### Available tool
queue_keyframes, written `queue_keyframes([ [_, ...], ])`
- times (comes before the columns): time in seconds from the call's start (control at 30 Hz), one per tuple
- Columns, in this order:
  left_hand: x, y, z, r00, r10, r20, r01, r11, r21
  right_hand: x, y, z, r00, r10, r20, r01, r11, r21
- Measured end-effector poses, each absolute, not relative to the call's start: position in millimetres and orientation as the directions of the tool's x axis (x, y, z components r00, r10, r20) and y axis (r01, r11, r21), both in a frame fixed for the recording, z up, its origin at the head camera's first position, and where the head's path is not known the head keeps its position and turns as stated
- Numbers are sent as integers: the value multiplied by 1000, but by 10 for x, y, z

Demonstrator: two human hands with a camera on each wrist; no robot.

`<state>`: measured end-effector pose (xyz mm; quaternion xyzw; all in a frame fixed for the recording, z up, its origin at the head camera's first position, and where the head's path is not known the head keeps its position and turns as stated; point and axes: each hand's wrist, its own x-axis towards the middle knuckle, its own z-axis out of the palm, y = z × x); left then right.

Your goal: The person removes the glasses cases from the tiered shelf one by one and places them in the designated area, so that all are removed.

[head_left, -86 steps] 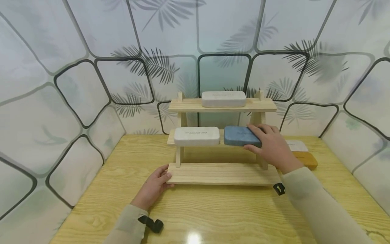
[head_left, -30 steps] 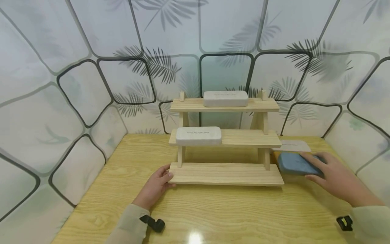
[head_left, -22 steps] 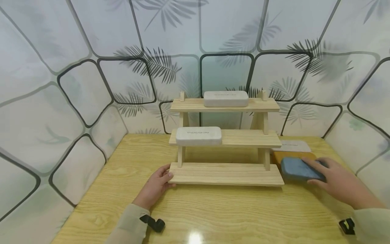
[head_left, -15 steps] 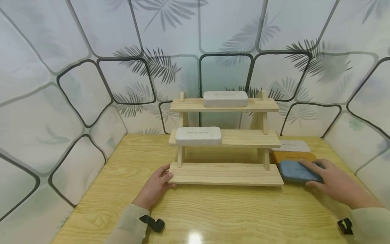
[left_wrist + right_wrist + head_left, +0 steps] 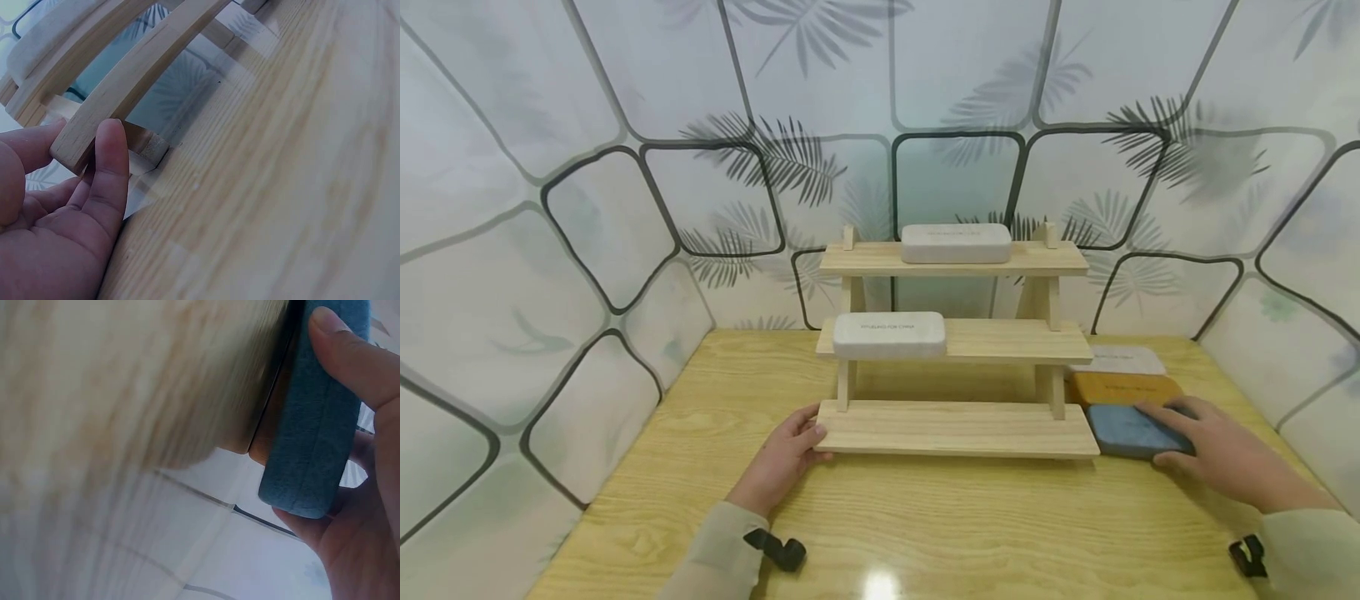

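A three-tier wooden rack [image 5: 955,425] stands on the table. One grey case [image 5: 956,242] lies on its top shelf and another grey case [image 5: 889,334] on the left of the middle shelf. My left hand [image 5: 782,458] grips the left end of the bottom shelf [image 5: 119,106], thumb on the board's edge. My right hand [image 5: 1213,450] holds a blue case [image 5: 1126,429] that lies flat on the table to the right of the rack, thumb on its side [image 5: 322,419] and fingers behind it.
An orange case [image 5: 1122,387] lies just behind the blue one, and a pale flat case [image 5: 1118,359] behind that. The leaf-patterned wall [image 5: 625,167] encloses the table [image 5: 925,525] on three sides.
My right hand took the blue case off the middle shelf, carried it right and set it down on the table in front of the orange case. The left hand has stayed on the rack.
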<state>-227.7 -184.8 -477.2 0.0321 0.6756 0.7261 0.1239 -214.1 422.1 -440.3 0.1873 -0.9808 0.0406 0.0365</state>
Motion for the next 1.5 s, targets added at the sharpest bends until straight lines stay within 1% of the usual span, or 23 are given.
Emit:
queue_keyframes([
  [0.73, -2268, -1846, -4759, -969, 215, -120, -134, -51, 990, -2239, 4280, -4441, -935, -346, 72, -353, 929, -114],
  [0.87, -2270, -1845, -4761, -969, 216, -122, -137, -57, 989, -2239, 4253, -4437, -940, -332, 78, -340, 930, -136],
  [1.07, -2278, -1848, -4765, -967, 227, -112, -126, -50, 991, -2243, 4160, -4390, -940, -311, 141, -332, 929, -163],
  [1.3, -2276, -1850, -4759, -964, 238, -115, -131, -51, 990, -2240, 4001, -4231, -934, -301, 194, -334, 926, -173],
  [1.5, -2273, -1848, -4760, -967, 227, -116, -132, -54, 990, -2250, 3838, -4125, -908, -314, 276, -369, 913, -176],
])
